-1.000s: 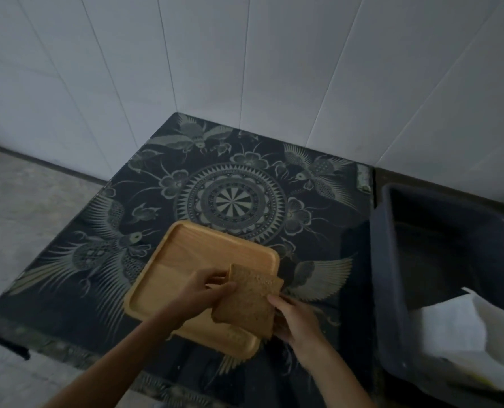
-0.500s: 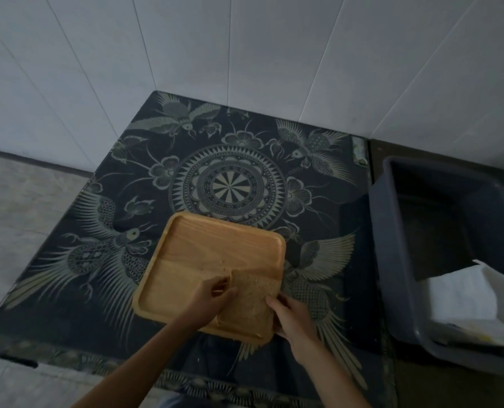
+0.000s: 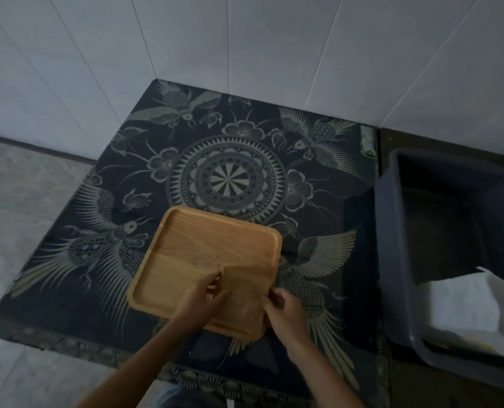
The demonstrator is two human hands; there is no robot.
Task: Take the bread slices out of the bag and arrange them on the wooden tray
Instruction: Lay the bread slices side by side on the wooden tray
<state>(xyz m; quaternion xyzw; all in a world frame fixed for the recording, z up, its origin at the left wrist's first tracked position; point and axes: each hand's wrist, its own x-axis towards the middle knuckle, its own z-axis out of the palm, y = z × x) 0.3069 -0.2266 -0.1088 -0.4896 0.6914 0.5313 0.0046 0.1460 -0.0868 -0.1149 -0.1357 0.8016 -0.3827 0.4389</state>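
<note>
A square wooden tray [image 3: 209, 242] lies on the dark patterned table, near its front edge. A brown bread slice [image 3: 246, 295] lies flat in the tray's near right corner. My left hand [image 3: 203, 298] pinches the slice's left edge and my right hand [image 3: 283, 310] pinches its right edge. The white bag [image 3: 465, 307] sits inside the grey tub at the right, away from both hands. The rest of the tray is bare apart from a few crumbs.
A grey plastic tub [image 3: 392, 231] stands to the right of the table [image 3: 230, 172]. White tiled walls close the back, where the table sits in a corner. Pale floor lies to the left, beyond the table's edge.
Both hands have lowered the bread slice from above the tray's front edge down flat into the tray's near right corner.
</note>
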